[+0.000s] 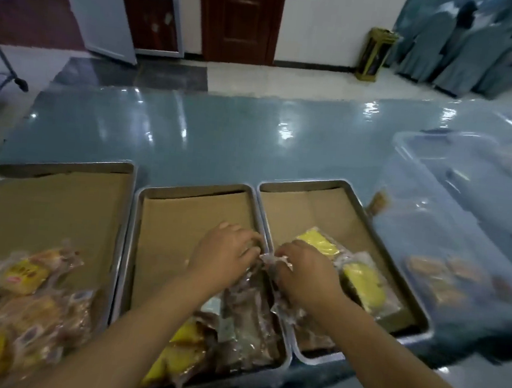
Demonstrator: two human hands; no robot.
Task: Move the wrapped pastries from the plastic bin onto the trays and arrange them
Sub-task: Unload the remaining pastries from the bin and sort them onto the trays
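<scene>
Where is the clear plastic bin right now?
In the head view, the plastic bin sits on the blue table at the far right, beside the rightmost tray.

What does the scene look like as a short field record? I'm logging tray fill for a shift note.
left tray: paper-lined, wrapped pastries piled at near end
middle tray: paper-lined, dark and yellow packs at near end
right tray: paper-lined, yellow packs along its right side
plastic bin: clear, right of the trays, a few pastries still inside
left hand: gripping a clear wrapper over the rims between middle and right trays
right hand: gripping the same wrapper
table: glossy blue-grey
</scene>
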